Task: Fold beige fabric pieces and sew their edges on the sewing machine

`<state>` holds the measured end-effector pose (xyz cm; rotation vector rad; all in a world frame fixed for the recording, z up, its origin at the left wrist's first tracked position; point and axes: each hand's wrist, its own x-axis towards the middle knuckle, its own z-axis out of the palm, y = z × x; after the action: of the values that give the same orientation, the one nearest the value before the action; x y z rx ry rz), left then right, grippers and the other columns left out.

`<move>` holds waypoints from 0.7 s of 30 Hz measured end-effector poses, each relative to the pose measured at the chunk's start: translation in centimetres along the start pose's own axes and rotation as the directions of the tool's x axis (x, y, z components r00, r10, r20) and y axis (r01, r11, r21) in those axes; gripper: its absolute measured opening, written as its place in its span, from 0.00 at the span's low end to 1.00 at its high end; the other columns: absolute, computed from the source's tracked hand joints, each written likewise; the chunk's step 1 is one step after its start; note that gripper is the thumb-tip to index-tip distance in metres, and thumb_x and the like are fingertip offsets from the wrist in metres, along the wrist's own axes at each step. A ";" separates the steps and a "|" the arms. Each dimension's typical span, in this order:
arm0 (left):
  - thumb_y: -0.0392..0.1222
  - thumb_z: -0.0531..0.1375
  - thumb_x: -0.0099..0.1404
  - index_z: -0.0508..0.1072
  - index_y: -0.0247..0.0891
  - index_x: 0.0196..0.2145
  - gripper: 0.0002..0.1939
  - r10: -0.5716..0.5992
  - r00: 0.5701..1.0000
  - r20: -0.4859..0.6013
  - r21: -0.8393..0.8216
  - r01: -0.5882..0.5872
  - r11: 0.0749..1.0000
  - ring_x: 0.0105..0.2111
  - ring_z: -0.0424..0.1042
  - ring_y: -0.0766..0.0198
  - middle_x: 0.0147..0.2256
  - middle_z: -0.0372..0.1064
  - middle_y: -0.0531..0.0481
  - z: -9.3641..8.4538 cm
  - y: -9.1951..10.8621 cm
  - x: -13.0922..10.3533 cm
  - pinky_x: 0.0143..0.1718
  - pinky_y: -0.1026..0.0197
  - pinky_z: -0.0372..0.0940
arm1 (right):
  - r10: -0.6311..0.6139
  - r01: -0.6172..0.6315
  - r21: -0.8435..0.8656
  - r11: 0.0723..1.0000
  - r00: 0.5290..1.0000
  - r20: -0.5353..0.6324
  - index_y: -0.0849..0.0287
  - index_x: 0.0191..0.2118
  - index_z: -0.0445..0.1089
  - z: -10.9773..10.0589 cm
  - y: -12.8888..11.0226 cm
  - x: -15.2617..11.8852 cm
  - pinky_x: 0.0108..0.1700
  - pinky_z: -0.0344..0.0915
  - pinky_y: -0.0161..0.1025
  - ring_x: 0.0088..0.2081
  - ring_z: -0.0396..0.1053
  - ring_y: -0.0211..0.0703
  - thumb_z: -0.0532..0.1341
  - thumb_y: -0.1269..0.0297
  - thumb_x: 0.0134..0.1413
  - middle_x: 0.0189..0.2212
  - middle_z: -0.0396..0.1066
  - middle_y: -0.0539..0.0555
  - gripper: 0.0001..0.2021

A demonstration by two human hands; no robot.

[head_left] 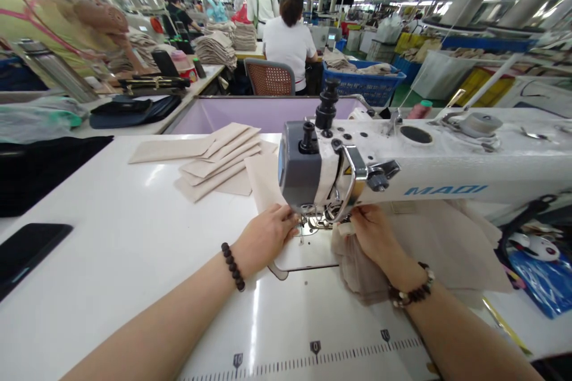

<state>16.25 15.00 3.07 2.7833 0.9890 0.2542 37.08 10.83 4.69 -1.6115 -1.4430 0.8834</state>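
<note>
A white and grey sewing machine [304,166] stands over the white table. My left hand [267,237] is just left of the needle area, fingers bent together at the edge of a beige cloth piece [263,181]; its fingertips are partly under the machine head. Right of the needle, my right hand [373,235] pinches beige cloth [361,271] that hangs in folds below it. More beige fabric [447,244] spreads to the right under the machine arm. Several folded beige pieces [218,161] lie in an overlapping pile behind and left of my left hand.
A black phone [31,253] lies at the left table edge. Behind are a metal flask [58,71], a brown chair [271,78], a blue crate [369,86] and seated people. At the right are a blue packet [543,280] and a yellow tool [504,324].
</note>
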 end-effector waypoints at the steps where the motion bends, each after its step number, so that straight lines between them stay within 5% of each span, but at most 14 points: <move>1: 0.40 0.49 0.68 0.70 0.35 0.39 0.11 0.005 1.000 -0.002 0.000 -0.005 1.000 0.42 0.65 0.56 0.41 0.66 0.43 0.0 0.0 0.0 0.44 0.54 0.65 | -0.004 0.004 -0.002 1.000 1.000 -0.001 0.57 0.18 0.62 0.0 0.0 0.0 0.19 0.58 0.33 0.17 0.62 0.37 0.47 0.58 0.52 0.13 0.63 0.49 0.17; 13: 0.40 0.49 0.68 0.70 0.34 0.37 0.12 0.012 1.000 0.005 -0.001 -0.012 1.000 0.42 0.64 0.56 0.41 0.66 0.43 -0.3 -0.1 -0.1 0.45 0.55 0.64 | -0.095 0.095 -0.136 0.986 0.995 0.001 0.58 0.20 0.64 -0.2 0.6 0.2 0.21 0.57 0.34 0.18 0.62 0.38 0.46 0.59 0.55 0.14 0.64 0.50 0.18; 21: 0.41 0.50 0.67 0.71 0.34 0.34 0.12 -0.005 0.995 0.098 0.134 -0.008 0.991 0.35 0.66 0.57 0.34 0.65 0.46 -1.3 1.2 -0.7 0.32 0.57 0.65 | -0.247 0.273 -0.269 0.924 0.961 0.127 0.58 0.20 0.66 0.4 0.7 -0.7 0.26 0.58 0.35 0.23 0.64 0.40 0.51 0.64 0.53 0.18 0.68 0.52 0.14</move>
<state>16.16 13.73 4.51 2.8851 1.0159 0.0513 36.91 10.10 3.88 -1.5476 -1.8682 0.6229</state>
